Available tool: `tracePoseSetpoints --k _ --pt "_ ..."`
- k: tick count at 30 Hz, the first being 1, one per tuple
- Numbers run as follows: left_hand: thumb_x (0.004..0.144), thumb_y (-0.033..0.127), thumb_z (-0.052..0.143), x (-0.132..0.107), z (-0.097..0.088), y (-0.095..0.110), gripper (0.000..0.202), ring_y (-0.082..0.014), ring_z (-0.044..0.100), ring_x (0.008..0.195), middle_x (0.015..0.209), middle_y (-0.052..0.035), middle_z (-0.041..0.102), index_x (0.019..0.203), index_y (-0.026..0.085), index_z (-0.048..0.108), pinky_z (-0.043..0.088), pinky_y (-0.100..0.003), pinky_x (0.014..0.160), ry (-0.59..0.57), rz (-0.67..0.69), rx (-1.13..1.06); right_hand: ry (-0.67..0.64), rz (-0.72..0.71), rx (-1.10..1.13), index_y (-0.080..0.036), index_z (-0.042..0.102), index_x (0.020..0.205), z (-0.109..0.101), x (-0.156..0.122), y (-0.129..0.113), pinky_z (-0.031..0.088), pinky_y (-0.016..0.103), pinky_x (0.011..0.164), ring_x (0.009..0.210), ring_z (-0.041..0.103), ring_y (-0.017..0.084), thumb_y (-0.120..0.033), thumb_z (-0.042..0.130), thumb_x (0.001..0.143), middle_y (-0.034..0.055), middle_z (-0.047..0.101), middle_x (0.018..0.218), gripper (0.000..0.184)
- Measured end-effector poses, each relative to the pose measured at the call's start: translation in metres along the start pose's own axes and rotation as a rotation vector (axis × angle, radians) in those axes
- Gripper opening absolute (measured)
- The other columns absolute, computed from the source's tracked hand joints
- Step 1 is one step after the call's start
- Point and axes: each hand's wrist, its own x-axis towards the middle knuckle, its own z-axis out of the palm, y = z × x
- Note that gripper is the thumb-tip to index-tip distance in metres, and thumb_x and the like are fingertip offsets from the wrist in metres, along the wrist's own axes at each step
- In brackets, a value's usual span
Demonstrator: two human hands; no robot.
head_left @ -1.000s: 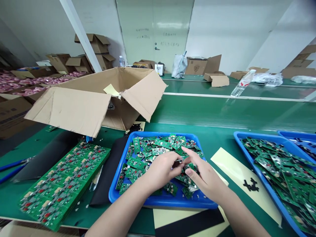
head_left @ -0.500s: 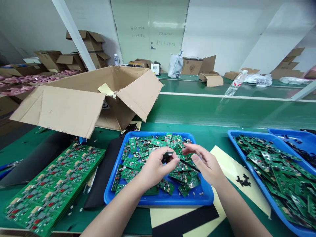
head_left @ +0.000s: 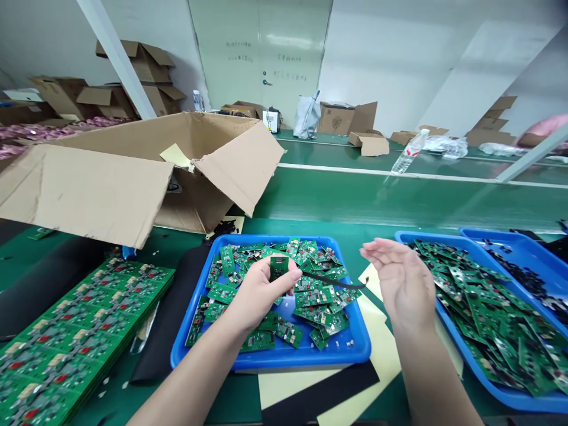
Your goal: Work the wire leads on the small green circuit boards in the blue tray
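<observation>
While the blue tray of loose green boards sits on the counter straight ahead of me, my left hand hovers over its middle, closed around a small circuit board held upright, face toward me. From it a thin black strip runs out rightward, its long axis nearly level, tip pointing at my right hand, which is open, empty and just beyond that tip.

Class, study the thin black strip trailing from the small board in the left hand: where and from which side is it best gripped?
Probably pinch the black strip near its free right end, coming from the right. It runs sideways from the board in the left hand, and the open right hand is nearest.
</observation>
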Motion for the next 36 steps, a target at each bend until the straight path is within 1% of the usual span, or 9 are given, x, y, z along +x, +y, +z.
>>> tracePoseSetpoints --k 2,5,8,11,14,19,23,30,36 --pt "0.080 0.031 0.057 0.000 0.003 0.001 0.020 -0.0094 0.045 0.055 0.055 0.0047 0.048 0.066 0.017 0.050 0.037 -0.022 0.055 -0.065 -0.028 0.007 -0.219 0.115 -0.013 -0.023 0.068 0.094 0.001 -0.001 -0.003 0.054 0.038 0.081 0.084 0.068 0.020 -0.042 0.051 0.089 0.0054 0.072 0.087 0.026" --pt "0.079 0.030 0.057 -0.001 0.007 0.004 0.020 -0.0097 0.045 0.054 0.054 0.0048 0.047 0.065 0.017 0.051 0.039 -0.023 0.056 -0.136 -0.069 0.051 -0.634 0.390 -0.100 -0.021 0.069 0.098 0.005 -0.007 -0.005 0.056 0.037 0.076 0.083 0.069 0.021 -0.045 0.058 0.085 0.0064 0.073 0.087 0.030" --pt "0.078 0.029 0.056 -0.001 0.007 0.007 0.020 -0.0099 0.046 0.054 0.053 0.0043 0.048 0.063 0.017 0.051 0.040 -0.024 0.057 -0.174 -0.085 0.107 -0.777 0.546 -0.090 -0.017 0.067 0.100 0.010 -0.012 -0.004 0.056 0.035 0.076 0.081 0.069 0.019 -0.044 0.061 0.083 0.0063 0.074 0.085 0.032" --pt "0.078 0.029 0.057 -0.001 0.006 0.008 0.020 -0.0102 0.047 0.055 0.054 0.0043 0.049 0.063 0.017 0.051 0.041 -0.024 0.058 -0.177 -0.099 0.132 -0.748 0.563 -0.073 -0.015 0.067 0.097 0.013 -0.013 -0.004 0.056 0.033 0.072 0.076 0.069 0.018 -0.041 0.062 0.082 0.0054 0.073 0.079 0.030" --pt "0.078 0.031 0.059 -0.001 0.006 0.007 0.015 -0.0109 0.049 0.058 0.057 0.0044 0.051 0.071 0.017 0.055 0.041 -0.025 0.061 -0.156 -0.135 0.117 -0.710 0.534 -0.200 -0.016 0.067 0.086 0.013 -0.012 -0.006 0.055 0.029 0.064 0.069 0.067 0.016 -0.034 0.063 0.080 0.0034 0.071 0.074 0.019" --pt "0.085 0.029 0.050 0.000 0.006 0.001 0.024 -0.0128 0.054 0.064 0.061 0.0042 0.058 0.106 0.019 0.057 0.042 -0.029 0.074 -0.254 -0.208 -0.050 -0.477 0.279 -0.492 -0.018 0.066 0.078 0.009 -0.009 -0.010 0.052 0.030 0.064 0.067 0.063 0.016 -0.028 0.059 0.081 0.0025 0.068 0.072 0.013" --pt "0.088 0.026 0.045 0.001 0.010 -0.002 0.028 -0.0133 0.057 0.061 0.059 0.0023 0.060 0.111 0.017 0.057 0.044 -0.029 0.072 -0.250 -0.267 -0.238 -0.320 0.157 -0.530 -0.018 0.064 0.078 0.011 -0.012 -0.009 0.051 0.028 0.059 0.063 0.062 0.016 -0.027 0.055 0.083 0.0024 0.066 0.070 0.014" --pt "0.080 0.023 0.052 0.004 0.020 -0.007 0.029 -0.0146 0.060 0.051 0.064 -0.0015 0.063 0.105 0.012 0.061 0.049 -0.028 0.055 -0.162 -0.338 -0.458 -0.422 -0.154 -0.592 -0.020 0.062 0.079 0.031 -0.025 0.000 0.049 0.030 0.064 0.066 0.062 0.016 -0.020 0.049 0.087 0.0030 0.067 0.072 0.015" --pt "0.076 0.017 0.049 0.005 0.023 -0.007 0.038 -0.0138 0.058 0.050 0.059 0.0006 0.060 0.112 0.010 0.060 0.049 -0.027 0.059 -0.076 -0.395 -0.514 -0.406 -0.376 -0.613 -0.019 0.059 0.078 0.035 -0.029 0.013 0.047 0.030 0.060 0.062 0.059 0.016 -0.012 0.052 0.087 0.0021 0.064 0.066 0.013"
